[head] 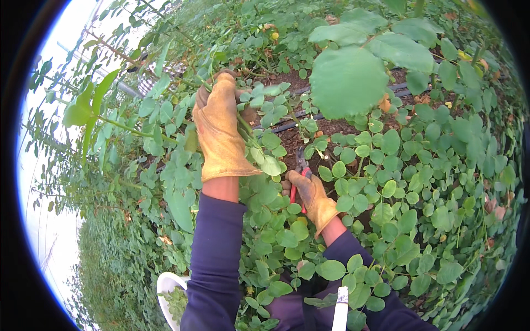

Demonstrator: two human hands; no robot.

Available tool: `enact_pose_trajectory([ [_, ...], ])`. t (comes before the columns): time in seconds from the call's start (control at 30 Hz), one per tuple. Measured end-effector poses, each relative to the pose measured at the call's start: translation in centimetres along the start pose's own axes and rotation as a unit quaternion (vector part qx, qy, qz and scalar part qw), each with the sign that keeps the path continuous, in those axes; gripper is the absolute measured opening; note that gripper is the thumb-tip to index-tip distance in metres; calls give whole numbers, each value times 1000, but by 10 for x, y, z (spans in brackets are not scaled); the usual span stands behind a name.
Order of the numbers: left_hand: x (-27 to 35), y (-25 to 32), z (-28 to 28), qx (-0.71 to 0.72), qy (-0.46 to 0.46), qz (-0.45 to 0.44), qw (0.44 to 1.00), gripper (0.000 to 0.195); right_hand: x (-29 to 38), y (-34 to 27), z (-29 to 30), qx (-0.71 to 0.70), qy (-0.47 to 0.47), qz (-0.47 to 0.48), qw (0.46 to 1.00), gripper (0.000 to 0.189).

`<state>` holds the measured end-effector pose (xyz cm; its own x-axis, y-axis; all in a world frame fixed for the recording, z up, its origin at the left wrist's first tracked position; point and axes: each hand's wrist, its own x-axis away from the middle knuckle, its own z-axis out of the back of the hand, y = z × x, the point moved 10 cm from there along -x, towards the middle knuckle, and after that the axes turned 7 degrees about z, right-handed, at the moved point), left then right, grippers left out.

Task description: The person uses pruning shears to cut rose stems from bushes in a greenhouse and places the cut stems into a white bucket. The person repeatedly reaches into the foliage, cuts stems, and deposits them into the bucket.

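Observation:
My left hand (221, 120), in a tan leather work glove, is raised among the foliage and closed around a green rose stem (245, 125). Part of that stem and the fingertips are hidden behind the glove. Lower and to the right, my right hand (312, 196), gloved the same way, grips red-handled pruning shears (306, 171). Their dark metal blades (300, 155) point away from me, over brown soil beside the leaves. Whether the blades touch a stem cannot be seen.
Dense rose bushes (414, 173) surround both arms. Black irrigation tubes (290, 126) cross the soil. A large leaf (348, 80) hangs near the camera. A white container (165, 285) with greenery stands lower left. A white stick (340, 310) juts up below. Checked cloth (147, 85) shows behind leaves.

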<state>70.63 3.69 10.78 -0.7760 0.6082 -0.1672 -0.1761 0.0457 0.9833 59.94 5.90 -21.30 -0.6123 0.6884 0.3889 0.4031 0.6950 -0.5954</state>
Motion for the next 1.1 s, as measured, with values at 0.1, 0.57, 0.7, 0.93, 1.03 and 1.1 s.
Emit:
enact_pose_trajectory([
  [0.1,13,20,-6,-52,-23,-61,997,44,3,-2,-1,12,2,17,1000,44],
  [0.57,192,-29,239,109,52,107,987,31,61,-11,28,222,65,90,969,60],
  [0.7,247,-55,344,61,205,170,962,37,107,-23,18,289,87,184,935,57],
  [0.93,252,-81,417,34,276,192,941,51,170,-8,-78,531,-18,191,825,51],
  [1.03,259,-82,428,55,298,228,925,51,178,0,-91,622,-45,74,779,53],
  [1.1,274,-66,437,83,320,222,917,51,191,-13,-104,648,-47,90,755,53],
])
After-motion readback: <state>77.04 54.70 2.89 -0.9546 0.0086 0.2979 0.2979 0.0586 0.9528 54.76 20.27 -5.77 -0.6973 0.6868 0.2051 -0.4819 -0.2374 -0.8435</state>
